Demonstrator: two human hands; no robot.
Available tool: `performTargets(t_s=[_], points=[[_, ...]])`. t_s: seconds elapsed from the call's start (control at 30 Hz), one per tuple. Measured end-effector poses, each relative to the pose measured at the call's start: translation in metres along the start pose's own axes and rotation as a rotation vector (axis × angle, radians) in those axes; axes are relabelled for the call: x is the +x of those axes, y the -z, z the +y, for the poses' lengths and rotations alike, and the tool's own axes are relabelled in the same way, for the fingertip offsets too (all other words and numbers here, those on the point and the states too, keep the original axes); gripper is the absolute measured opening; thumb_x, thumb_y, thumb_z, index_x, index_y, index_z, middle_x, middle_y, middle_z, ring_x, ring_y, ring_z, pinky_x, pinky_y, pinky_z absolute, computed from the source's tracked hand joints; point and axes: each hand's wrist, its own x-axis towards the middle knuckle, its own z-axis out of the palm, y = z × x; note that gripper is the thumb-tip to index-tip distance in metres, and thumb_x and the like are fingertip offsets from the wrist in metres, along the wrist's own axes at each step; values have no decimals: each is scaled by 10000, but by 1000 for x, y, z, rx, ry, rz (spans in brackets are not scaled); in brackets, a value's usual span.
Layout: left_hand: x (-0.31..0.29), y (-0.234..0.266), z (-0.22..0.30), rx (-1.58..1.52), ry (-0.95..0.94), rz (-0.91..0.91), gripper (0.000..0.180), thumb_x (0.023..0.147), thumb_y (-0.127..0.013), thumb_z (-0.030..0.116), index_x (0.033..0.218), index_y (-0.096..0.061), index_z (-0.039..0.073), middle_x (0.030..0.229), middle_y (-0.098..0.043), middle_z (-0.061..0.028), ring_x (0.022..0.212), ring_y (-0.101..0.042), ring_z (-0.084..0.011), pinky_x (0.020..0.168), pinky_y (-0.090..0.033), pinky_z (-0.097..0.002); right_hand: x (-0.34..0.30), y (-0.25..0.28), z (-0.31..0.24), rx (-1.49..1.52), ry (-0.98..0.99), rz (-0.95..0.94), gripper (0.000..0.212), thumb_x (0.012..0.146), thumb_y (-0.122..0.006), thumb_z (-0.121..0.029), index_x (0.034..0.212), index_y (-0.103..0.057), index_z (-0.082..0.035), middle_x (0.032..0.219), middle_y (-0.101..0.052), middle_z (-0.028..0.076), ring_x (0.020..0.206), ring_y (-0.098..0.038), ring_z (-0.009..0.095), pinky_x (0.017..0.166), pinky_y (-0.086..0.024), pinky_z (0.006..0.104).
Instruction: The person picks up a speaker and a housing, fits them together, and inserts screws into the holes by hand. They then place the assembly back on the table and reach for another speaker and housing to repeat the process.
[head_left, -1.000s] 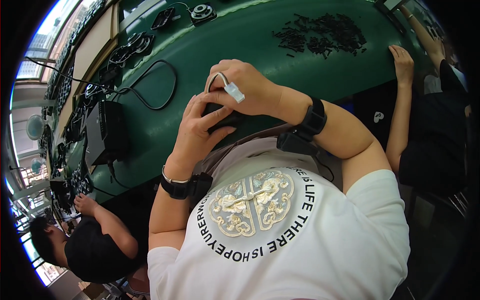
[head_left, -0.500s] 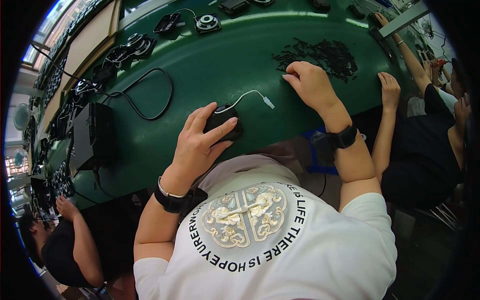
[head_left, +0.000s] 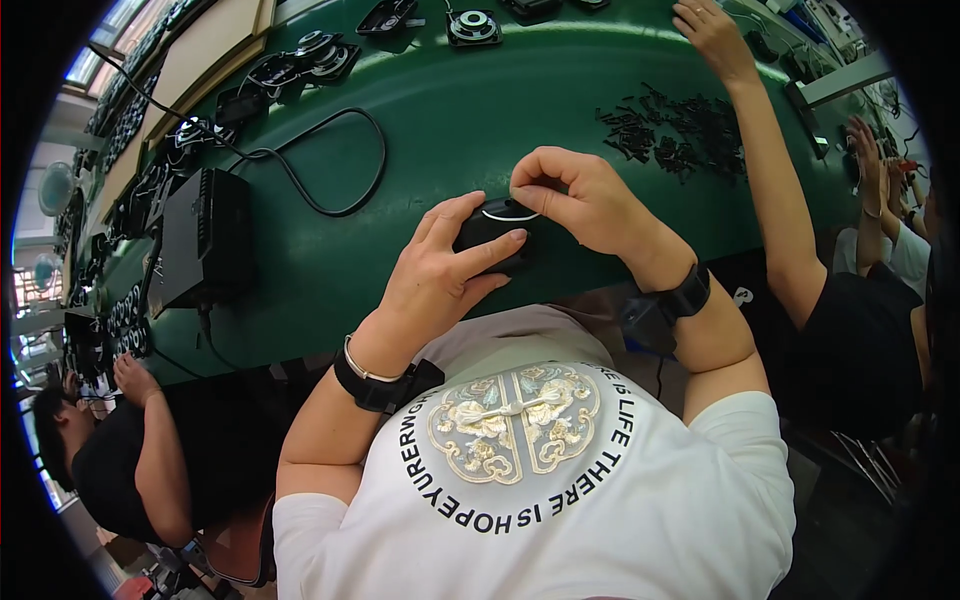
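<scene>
Currently, a black case [head_left: 482, 230] is straight ahead at twelve o'clock, clasped in the grip of the left hand [head_left: 425, 270]. At its one o'clock edge, by a white wire [head_left: 508, 216], the right hand [head_left: 590, 205] has its grip pressed together.

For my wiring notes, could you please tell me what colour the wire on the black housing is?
The wire is white, best seen in the head view.

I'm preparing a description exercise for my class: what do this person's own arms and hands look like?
The left hand and right hand are gloveless. The left has a silver-coloured bracelet and black wrist strap; the right, a black band with a boxy black unit below. The short sleeves are white.
</scene>
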Motion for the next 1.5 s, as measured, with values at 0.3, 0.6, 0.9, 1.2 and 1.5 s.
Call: performTargets(t_s=[0.3, 0.6, 0.9, 1.2, 1.5], points=[[1, -3, 0, -18, -23, 12, 486, 648, -819, 100, 1111, -719, 208, 1293, -526, -193, 1156, -542, -370, 923, -504, -421, 3, -8, 7, -244, 62, -32, 61, 886, -642, -46, 929, -623, -8, 866, -590, 36, 771, -551, 103, 694, -469, 252], [0, -3, -5, 3, -19, -6, 500, 644, -822, 92, 1118, -718, 211, 1302, -510, -189, 1153, -544, -375, 926, -504, -426, 4, -10, 10, -233, 11, 0, 96, 871, -661, -42, 951, -634, 2, 875, -620, 56, 773, -585, 128, 720, -495, 264], [1, -3, 0, -3, -2, -3, 550, 637, -829, 76, 1150, -710, 234, 1308, -508, -177, 1152, -547, -369, 934, -508, -430, -9, 76, 29, -976, 118, 426, 106, 854, -653, -73, 936, -655, -7, 910, -650, 119, 765, -635, 264, 712, -517, 319], [2, -2, -5, -14, 35, 10, 552, 638, -828, 75, 1152, -709, 236, 1304, -517, -168, 1146, -548, -355, 935, -507, -422, -4, 57, 19, -976, 137, 339, 96, 860, -638, -67, 945, -649, -25, 854, -625, 112, 731, -614, 270, 684, -511, 315], [0, -5, -9, -41, 22, 31, 543, 649, -827, 96, 1156, -706, 247, 1299, -535, -157, 1144, -547, -344, 928, -508, -413, -45, -26, 21, -432, 431, 88, 138, 809, -692, 28, 924, -643, -29, 926, -555, 86, 766, -563, 191, 661, -456, 279]])
